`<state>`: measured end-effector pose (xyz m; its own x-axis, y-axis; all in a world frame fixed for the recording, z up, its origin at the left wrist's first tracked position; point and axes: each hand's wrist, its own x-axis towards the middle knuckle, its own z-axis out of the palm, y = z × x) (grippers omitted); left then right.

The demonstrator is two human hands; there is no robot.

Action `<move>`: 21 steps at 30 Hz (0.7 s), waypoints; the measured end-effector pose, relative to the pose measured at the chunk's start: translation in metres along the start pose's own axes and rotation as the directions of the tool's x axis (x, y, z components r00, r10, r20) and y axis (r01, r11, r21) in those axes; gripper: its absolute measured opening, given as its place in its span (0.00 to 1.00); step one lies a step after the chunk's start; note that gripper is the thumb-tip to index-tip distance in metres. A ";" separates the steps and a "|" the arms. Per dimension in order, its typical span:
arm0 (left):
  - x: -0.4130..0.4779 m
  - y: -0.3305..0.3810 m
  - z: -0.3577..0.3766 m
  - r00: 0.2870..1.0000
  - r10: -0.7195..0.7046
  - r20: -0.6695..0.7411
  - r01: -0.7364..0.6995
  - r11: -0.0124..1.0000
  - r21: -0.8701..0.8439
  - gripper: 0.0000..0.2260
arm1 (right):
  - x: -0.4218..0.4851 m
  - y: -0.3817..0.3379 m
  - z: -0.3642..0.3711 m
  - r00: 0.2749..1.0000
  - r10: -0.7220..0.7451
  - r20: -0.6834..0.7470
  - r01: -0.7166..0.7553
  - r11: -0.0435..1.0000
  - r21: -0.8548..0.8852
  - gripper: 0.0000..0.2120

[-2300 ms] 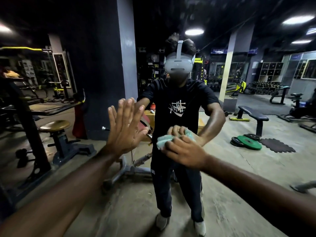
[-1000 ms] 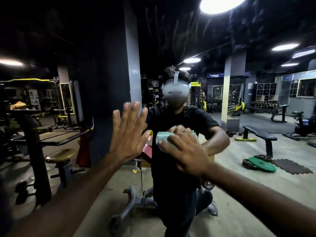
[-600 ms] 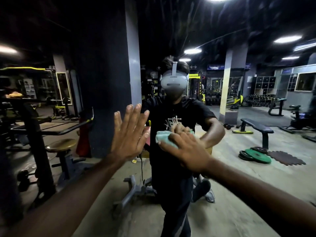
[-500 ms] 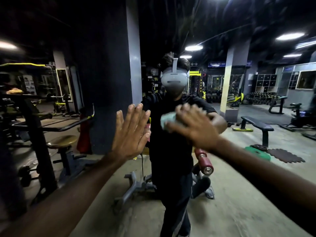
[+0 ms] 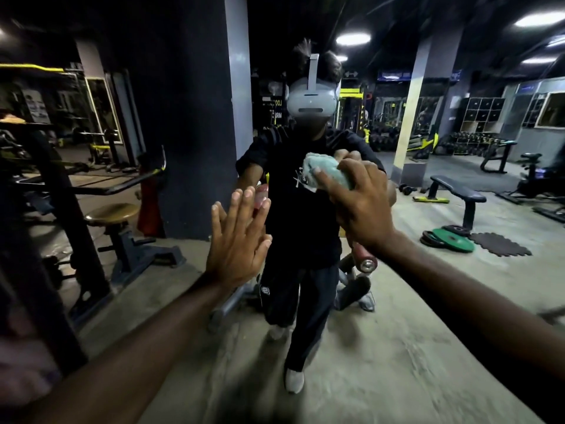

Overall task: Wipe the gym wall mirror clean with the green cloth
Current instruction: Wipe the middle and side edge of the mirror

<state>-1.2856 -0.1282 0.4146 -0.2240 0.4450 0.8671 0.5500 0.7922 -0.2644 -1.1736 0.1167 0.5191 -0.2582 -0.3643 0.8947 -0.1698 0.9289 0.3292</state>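
At centre frame the left hand [image 5: 238,237], flat and straight-fingered on the wall mirror [image 5: 397,347], may smear prints beside the green cloth [image 5: 325,174] gripped by the right hand [image 5: 360,206].

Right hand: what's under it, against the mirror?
The green cloth, bunched between the right hand and the mirror. The cloth's upper-left part sticks out past the hand. The rest of it, and the glass beneath, is covered.
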 end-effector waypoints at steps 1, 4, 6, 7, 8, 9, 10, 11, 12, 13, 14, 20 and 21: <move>-0.006 -0.001 0.000 1.000 0.003 0.002 -0.003 1.000 -0.004 0.34 | -0.010 -0.007 0.006 0.999 0.027 -0.018 -0.026 0.999 0.027 0.18; -0.018 -0.005 0.002 1.000 0.008 0.016 -0.008 1.000 -0.023 0.34 | -0.080 -0.039 0.028 0.971 -0.197 0.139 0.182 0.977 0.112 0.17; -0.024 -0.006 0.003 1.000 0.005 0.017 -0.004 1.000 -0.026 0.34 | -0.091 -0.040 0.027 0.915 -0.311 0.257 0.277 0.948 0.159 0.18; -0.024 -0.008 0.004 1.000 0.011 0.009 -0.011 0.999 -0.031 0.34 | -0.078 -0.034 0.025 0.902 -0.351 0.251 0.320 0.934 0.158 0.18; -0.022 -0.011 0.005 1.000 0.030 -0.001 -0.030 0.999 -0.032 0.34 | -0.060 -0.027 0.022 0.911 -0.353 0.212 0.332 0.934 0.129 0.18; -0.020 -0.018 0.008 0.999 0.051 -0.016 -0.052 0.998 -0.024 0.33 | -0.042 -0.021 0.020 0.939 -0.309 0.153 0.299 0.950 0.086 0.17; -0.016 -0.026 0.011 0.997 0.073 -0.038 -0.073 0.997 -0.013 0.33 | -0.027 -0.015 0.020 0.972 -0.220 0.088 0.215 0.975 0.057 0.16; -0.013 -0.034 0.013 0.994 0.098 -0.052 -0.099 0.995 -0.003 0.34 | -0.021 -0.016 0.022 0.992 -0.125 0.030 0.123 0.991 0.056 0.16; -0.011 -0.042 0.014 0.990 0.125 -0.059 -0.125 0.992 0.007 0.34 | -0.026 -0.024 0.027 0.997 -0.071 -0.003 0.072 0.995 0.070 0.16; -0.010 -0.047 0.014 0.987 0.145 -0.065 -0.145 0.989 0.009 0.34 | -0.039 -0.034 0.036 0.997 -0.079 0.007 0.078 0.994 0.081 0.16; -0.010 -0.053 0.014 0.985 0.156 -0.071 -0.156 0.988 0.015 0.34 | -0.053 -0.047 0.045 0.987 -0.150 0.052 0.145 0.985 0.096 0.17; 0.022 -0.101 -0.005 0.993 0.079 -0.090 -0.077 0.997 0.024 0.38 | 0.005 -0.040 0.039 0.919 -0.380 0.105 0.378 0.925 0.035 0.17; 0.031 -0.113 -0.008 0.989 0.109 -0.099 -0.104 0.993 0.060 0.39 | 0.036 -0.034 0.034 0.955 -0.294 0.036 0.295 0.955 -0.025 0.16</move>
<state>-1.3479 -0.2071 0.4750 -0.0819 0.4852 0.8705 0.5211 0.7654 -0.3776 -1.2097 0.0694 0.5294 -0.2312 -0.6235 0.7469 -0.2146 0.7815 0.5859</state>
